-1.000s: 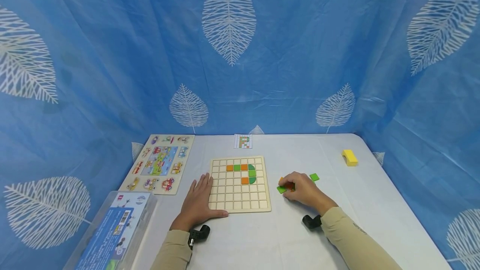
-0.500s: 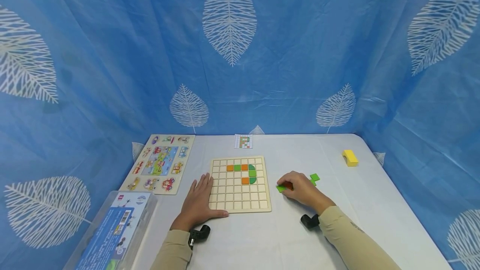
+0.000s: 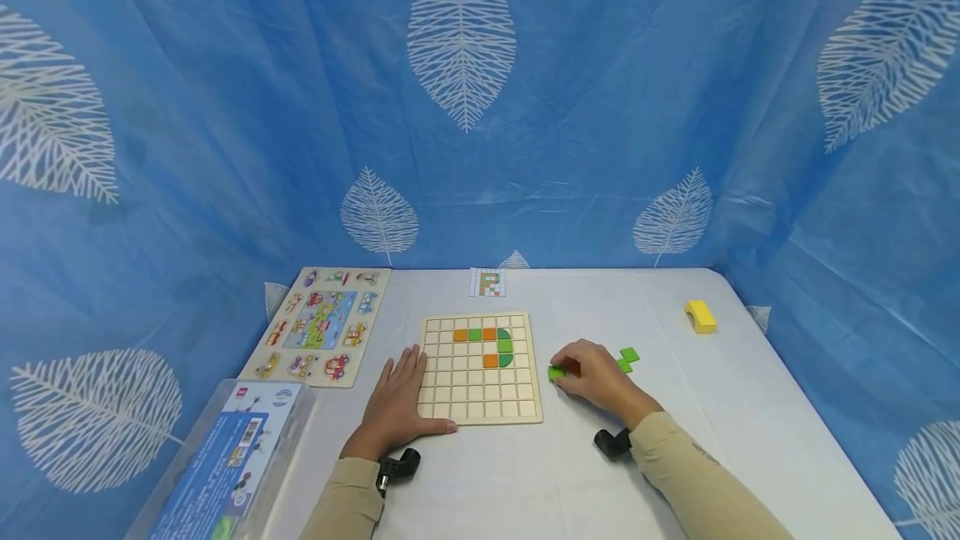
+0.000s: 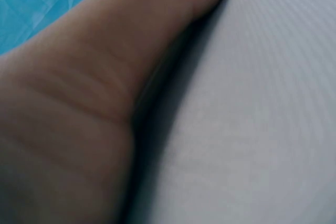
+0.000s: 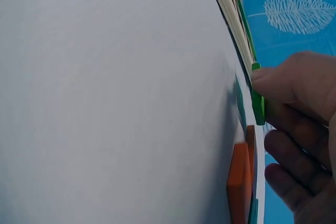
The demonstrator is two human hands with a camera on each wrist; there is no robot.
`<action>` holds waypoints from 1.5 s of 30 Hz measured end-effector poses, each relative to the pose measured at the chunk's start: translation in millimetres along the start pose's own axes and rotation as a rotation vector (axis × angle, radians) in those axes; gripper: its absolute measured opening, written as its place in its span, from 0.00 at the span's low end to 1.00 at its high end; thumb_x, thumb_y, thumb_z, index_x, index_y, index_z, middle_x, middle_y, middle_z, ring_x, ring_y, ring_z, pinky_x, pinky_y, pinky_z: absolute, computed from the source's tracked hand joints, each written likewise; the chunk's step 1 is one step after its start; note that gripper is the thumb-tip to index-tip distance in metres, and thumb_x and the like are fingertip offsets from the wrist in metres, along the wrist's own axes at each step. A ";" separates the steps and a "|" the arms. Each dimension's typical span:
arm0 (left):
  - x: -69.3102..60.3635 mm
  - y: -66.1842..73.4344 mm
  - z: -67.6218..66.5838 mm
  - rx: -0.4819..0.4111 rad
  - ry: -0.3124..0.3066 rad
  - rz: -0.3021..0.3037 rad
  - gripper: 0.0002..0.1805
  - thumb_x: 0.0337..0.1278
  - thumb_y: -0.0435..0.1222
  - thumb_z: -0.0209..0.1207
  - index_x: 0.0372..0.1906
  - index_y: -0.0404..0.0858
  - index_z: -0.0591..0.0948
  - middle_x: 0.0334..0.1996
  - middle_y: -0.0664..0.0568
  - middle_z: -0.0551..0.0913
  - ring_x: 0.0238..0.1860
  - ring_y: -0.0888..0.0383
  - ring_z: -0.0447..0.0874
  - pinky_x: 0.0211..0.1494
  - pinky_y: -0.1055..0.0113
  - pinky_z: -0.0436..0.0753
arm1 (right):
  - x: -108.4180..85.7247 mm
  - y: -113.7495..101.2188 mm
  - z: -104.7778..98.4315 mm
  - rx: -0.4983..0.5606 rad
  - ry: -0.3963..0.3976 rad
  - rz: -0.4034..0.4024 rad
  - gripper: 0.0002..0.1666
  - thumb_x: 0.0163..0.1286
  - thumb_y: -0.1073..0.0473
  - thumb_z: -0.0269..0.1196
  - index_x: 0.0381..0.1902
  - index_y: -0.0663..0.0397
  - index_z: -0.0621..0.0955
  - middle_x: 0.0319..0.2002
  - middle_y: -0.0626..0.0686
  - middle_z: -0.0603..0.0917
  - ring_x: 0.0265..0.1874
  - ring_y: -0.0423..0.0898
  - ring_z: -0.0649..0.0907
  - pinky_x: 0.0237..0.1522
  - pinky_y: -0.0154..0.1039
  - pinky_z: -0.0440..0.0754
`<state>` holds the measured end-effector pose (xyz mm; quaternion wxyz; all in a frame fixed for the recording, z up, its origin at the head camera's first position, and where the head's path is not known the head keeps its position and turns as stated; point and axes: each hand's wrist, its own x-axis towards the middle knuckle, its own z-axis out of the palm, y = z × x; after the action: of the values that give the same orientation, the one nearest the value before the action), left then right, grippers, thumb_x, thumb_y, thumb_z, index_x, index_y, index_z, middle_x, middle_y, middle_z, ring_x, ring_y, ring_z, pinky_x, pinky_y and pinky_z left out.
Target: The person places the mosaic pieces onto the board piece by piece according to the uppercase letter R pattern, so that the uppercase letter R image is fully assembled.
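A wooden grid board (image 3: 480, 398) lies on the white table, with orange, green and dark green pieces set in its upper squares. My left hand (image 3: 397, 402) rests flat against its left edge, thumb along the near edge; in the left wrist view the hand (image 4: 79, 87) fills the left side. Right of the board, my right hand (image 3: 600, 377) pinches a green tile (image 3: 556, 373) between thumb and fingers. The right wrist view shows that green tile (image 5: 258, 95) in the right hand (image 5: 304, 114), above an orange piece (image 5: 239, 184). Loose green tiles (image 3: 629, 354) lie just beyond the hand.
A small pattern card (image 3: 487, 282) lies behind the board. The vehicle puzzle board (image 3: 262, 348) and a clear box with a blue label (image 3: 202, 473) are at the left. A yellow arch block (image 3: 700, 317) stands at the back right.
My right hand has moved slightly left, toward the board, and the green tile at its fingertips has moved with it. The left hand has stayed in place.
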<state>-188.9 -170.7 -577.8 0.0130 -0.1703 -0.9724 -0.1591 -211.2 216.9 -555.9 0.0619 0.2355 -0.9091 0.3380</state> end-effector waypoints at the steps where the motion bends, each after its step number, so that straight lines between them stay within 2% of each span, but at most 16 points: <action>1: -0.1 0.1 -0.3 -0.003 0.001 -0.001 0.81 0.31 0.82 0.66 0.83 0.31 0.56 0.83 0.40 0.51 0.83 0.44 0.43 0.83 0.46 0.41 | 1.0 -1.1 0.8 0.004 0.000 0.003 0.14 0.60 0.68 0.79 0.44 0.52 0.90 0.41 0.44 0.86 0.38 0.42 0.80 0.40 0.40 0.83; 10: 0.5 -1.4 0.3 -0.004 0.000 -0.001 0.82 0.30 0.83 0.64 0.84 0.31 0.55 0.84 0.40 0.51 0.83 0.45 0.42 0.83 0.47 0.41 | 8.7 -14.3 8.4 0.073 -0.028 0.014 0.14 0.62 0.66 0.78 0.45 0.51 0.89 0.43 0.43 0.87 0.39 0.44 0.83 0.41 0.40 0.84; 16: 0.0 -1.7 0.5 -0.011 -0.001 0.002 0.82 0.30 0.84 0.63 0.84 0.31 0.56 0.84 0.40 0.51 0.83 0.45 0.43 0.83 0.46 0.41 | 14.2 -22.5 15.3 0.124 -0.031 0.013 0.14 0.63 0.67 0.78 0.46 0.53 0.89 0.45 0.44 0.87 0.44 0.42 0.85 0.48 0.43 0.86; 23: -0.4 -1.6 0.0 -0.008 0.000 0.005 0.82 0.31 0.84 0.63 0.84 0.31 0.56 0.83 0.40 0.51 0.83 0.45 0.43 0.83 0.46 0.41 | 20.9 -32.3 21.5 0.146 -0.044 0.034 0.14 0.63 0.66 0.78 0.46 0.51 0.89 0.46 0.43 0.87 0.47 0.42 0.86 0.53 0.45 0.86; 32: -0.6 -1.1 -0.5 -0.015 -0.002 0.003 0.82 0.30 0.84 0.64 0.83 0.31 0.56 0.83 0.40 0.51 0.83 0.45 0.43 0.83 0.47 0.41 | 27.5 -45.3 30.1 0.153 -0.041 0.000 0.14 0.64 0.65 0.78 0.47 0.53 0.89 0.45 0.44 0.87 0.45 0.42 0.86 0.51 0.44 0.86; 45: -0.9 -2.5 -1.5 -0.035 -0.010 0.010 0.82 0.31 0.85 0.62 0.84 0.31 0.55 0.84 0.40 0.50 0.83 0.44 0.43 0.83 0.46 0.41 | 40.3 -57.5 45.1 0.192 -0.045 0.006 0.12 0.66 0.67 0.76 0.47 0.53 0.89 0.46 0.46 0.87 0.47 0.43 0.87 0.51 0.40 0.87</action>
<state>-188.9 -173.6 -577.1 0.0058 -0.1762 -0.9686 -0.1754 -217.6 134.3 -545.8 0.0174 0.2453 -0.8744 0.4182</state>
